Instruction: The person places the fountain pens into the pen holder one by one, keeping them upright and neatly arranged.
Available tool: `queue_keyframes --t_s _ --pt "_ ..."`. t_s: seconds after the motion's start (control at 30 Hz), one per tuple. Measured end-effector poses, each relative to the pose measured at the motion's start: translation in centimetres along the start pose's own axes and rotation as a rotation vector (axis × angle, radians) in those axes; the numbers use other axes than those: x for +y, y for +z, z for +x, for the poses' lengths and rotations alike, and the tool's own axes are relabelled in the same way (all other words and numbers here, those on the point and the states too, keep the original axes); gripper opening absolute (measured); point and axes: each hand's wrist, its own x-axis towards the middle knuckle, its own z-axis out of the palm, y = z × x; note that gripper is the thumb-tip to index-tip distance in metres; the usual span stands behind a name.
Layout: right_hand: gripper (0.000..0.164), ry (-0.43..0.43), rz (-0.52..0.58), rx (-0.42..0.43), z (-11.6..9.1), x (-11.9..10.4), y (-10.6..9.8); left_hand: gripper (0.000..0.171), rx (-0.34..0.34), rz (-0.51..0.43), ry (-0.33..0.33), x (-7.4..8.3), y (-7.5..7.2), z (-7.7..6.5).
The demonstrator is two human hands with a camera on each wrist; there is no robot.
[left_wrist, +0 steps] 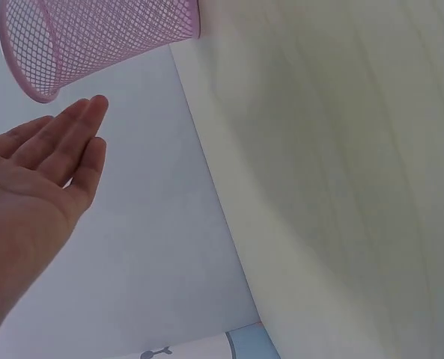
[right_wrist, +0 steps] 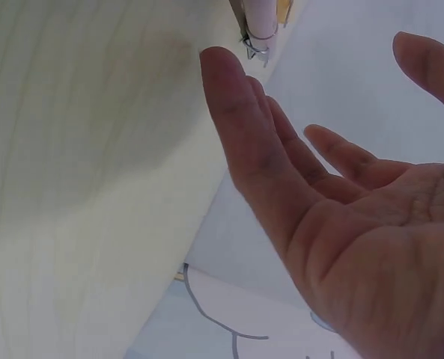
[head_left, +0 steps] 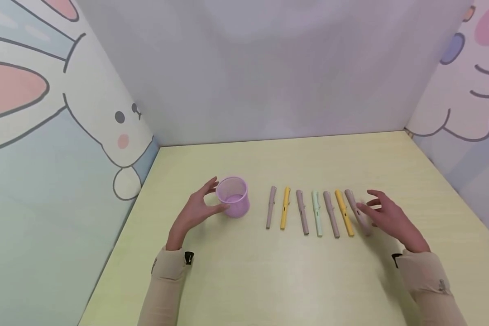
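Observation:
A pink mesh pen holder point(head_left: 238, 209) stands upright on the table. My left hand point(head_left: 193, 210) is at its left side, thumb and fingers spread around the rim; in the left wrist view the fingers point(left_wrist: 61, 142) are relaxed and just short of the mesh. To the right lies a row of several pens, the rightmost a mauve pen point(head_left: 352, 199). Over its lower right side hovers my right hand point(head_left: 389, 217), with thumb and fingers apart. The right wrist view shows that hand's palm point(right_wrist: 379, 239) with nothing in it and pen ends beyond the fingertips.
Left of the mauve pen lie a yellow pen point(head_left: 344, 213), a second mauve one, a mint pen point(head_left: 317, 213), and at the row's left end another yellow pen point(head_left: 285, 208) among mauve ones. The pale wooden table point(head_left: 244, 276) meets walls at the back and both sides.

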Motion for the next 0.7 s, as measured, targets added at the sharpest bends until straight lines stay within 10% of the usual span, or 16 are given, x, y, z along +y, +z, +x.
queue_keyframes --t_s 0.7 --pt "0.073 0.104 0.031 -0.094 2.9 0.0 0.1 0.091 -0.022 0.015 0.0 0.0 0.2 0.5"
